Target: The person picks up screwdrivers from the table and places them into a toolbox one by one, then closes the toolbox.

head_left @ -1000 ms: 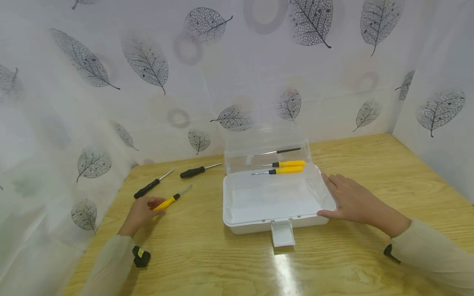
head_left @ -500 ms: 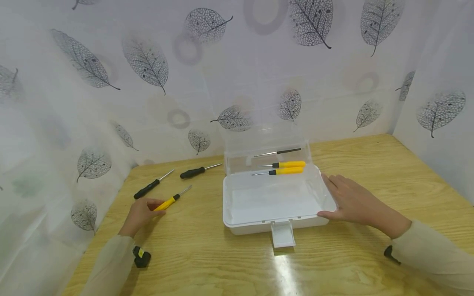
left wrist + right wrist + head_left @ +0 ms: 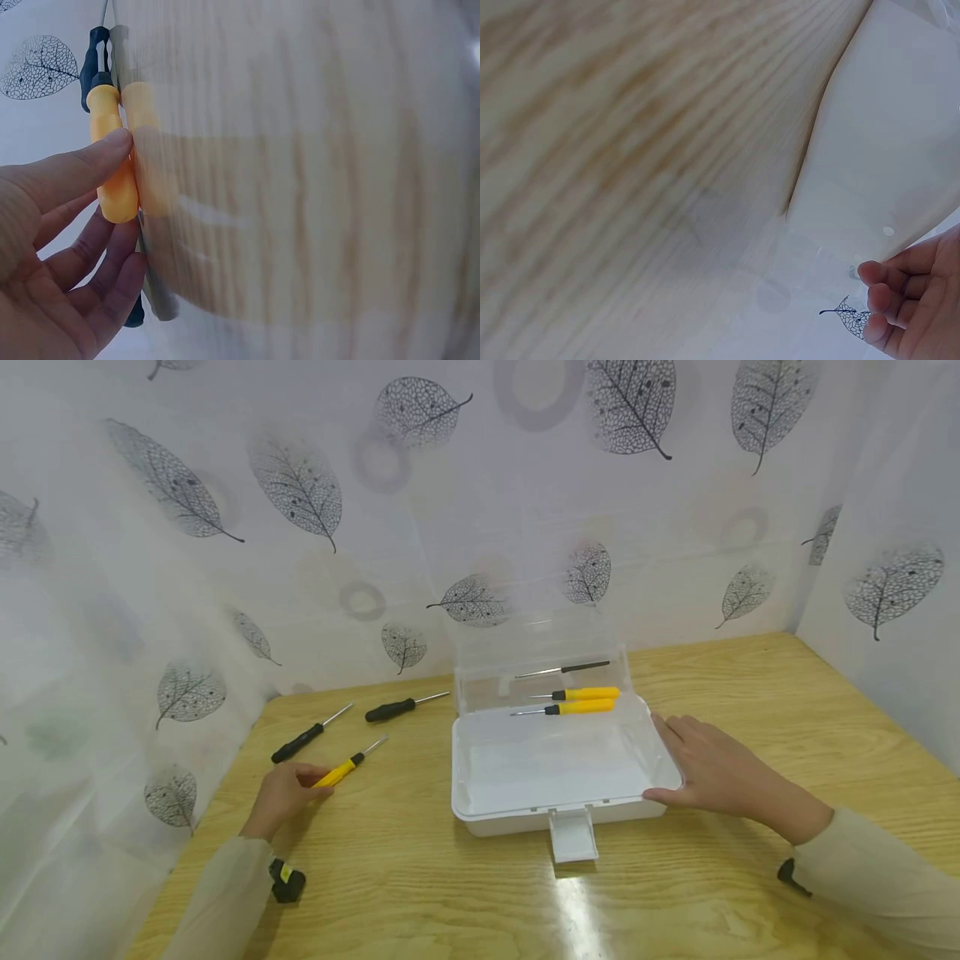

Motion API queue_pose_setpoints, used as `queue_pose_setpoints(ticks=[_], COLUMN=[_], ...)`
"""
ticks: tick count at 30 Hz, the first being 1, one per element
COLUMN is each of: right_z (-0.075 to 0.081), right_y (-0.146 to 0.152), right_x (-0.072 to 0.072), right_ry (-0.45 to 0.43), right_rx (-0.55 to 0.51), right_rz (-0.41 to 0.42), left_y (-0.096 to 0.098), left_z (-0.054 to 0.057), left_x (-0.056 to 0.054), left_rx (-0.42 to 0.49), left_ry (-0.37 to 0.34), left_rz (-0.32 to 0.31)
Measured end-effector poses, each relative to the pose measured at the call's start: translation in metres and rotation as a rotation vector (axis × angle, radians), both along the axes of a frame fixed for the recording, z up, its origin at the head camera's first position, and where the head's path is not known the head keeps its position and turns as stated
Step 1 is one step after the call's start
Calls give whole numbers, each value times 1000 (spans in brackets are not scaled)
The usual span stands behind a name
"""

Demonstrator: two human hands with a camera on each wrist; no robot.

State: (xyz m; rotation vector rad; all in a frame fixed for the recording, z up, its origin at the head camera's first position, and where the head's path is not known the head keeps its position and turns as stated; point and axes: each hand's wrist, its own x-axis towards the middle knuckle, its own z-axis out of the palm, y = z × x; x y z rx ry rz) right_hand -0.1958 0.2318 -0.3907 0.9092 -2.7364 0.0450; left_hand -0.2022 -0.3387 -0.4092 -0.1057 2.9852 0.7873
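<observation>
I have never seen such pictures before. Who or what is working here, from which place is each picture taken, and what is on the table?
There is no machine, only a person. The wide picture comes from a camera on the head; the two close ones come from cameras on the wrists. The left hand holds a yellow screwdriver by its handle. Just beyond, two black screwdrivers lie on the wooden table. The right hand holds the right end of an open white box. At its back, by the clear lid, are two more yellow screwdrivers and a thin dark tool; I cannot tell if these lie in the lid or behind it.
</observation>
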Motion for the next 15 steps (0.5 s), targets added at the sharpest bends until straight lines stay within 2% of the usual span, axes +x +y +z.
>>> queue_pose_setpoints(ticks=[15], right_z=[-1], right_y=[-1], right_x=[1], right_ry=[14], right_rx=[-6], right_rz=[-1], left_y=[-1], left_z=[-1], left_x=[2], left_rx=[-9], left_ry=[11], left_rz=[18])
